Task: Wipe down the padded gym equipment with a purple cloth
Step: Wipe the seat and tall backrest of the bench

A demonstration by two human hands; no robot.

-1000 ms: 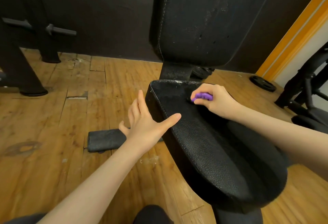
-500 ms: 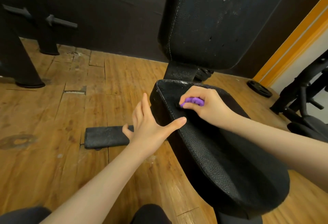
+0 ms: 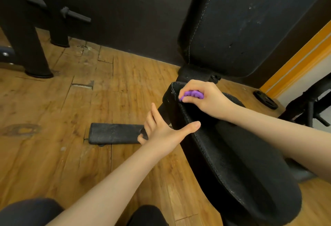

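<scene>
1. Head view is cutting off the upright back pad [image 3: 250,19] at the top edge, and the seat pad [image 3: 241,163] is running out of frame at the bottom right.
2. Most of the purple cloth [image 3: 194,94] is lying hidden inside the fist; only a bunched fold is showing.
3. Right hand [image 3: 202,98] is curling its fingers round the cloth and pressing it on the seat pad's far left corner, by the stitched seam.
4. Left hand [image 3: 161,129] is reaching forward with straight fingers spread, gripping nothing, thumb lying against the pad's left edge.
5. Dark floor bar [image 3: 114,133] is lying on the wooden floor [image 3: 53,109], partly behind the left fingers.
</scene>
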